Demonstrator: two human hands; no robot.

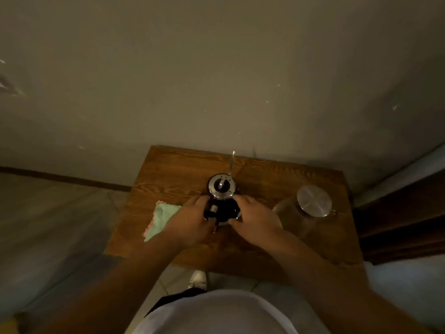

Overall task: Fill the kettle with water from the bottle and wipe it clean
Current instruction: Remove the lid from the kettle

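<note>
- The kettle (221, 196) stands in the middle of the small wooden worktop (168, 174), close to the wall.
- It is dark, with a shiny lid (221, 185) on top and a thin spout (232, 162) that points away from the person.
- The left hand (190, 224) is on the left side of the kettle, low down near its bottom.
- The right hand (255, 221) is on the right side, just the same.
- The fingers of both hands are bent around the kettle and seem to grip it between them. The picture is dim, so I cannot tell how hard they press.
- The bottle (305, 210) is a clear one with a shiny round cap. It stands to the right of the kettle, just beside the right hand, and no hand is on it.
- A pale green cloth (161, 219) lies flat to the left, partly under the left hand.
- I think this is an early step: the person is setting the kettle in a good spot.
- The lid is on, so no water can go in yet.
- Next, I think one hand must let go and lift the lid off. Then the bottle must be opened and tipped over the kettle. The other hand should hold the kettle so it does not slide.
- The cloth is for wiping later.
- I can read no words or brand names on anything. It is too dark and blurry.
</note>
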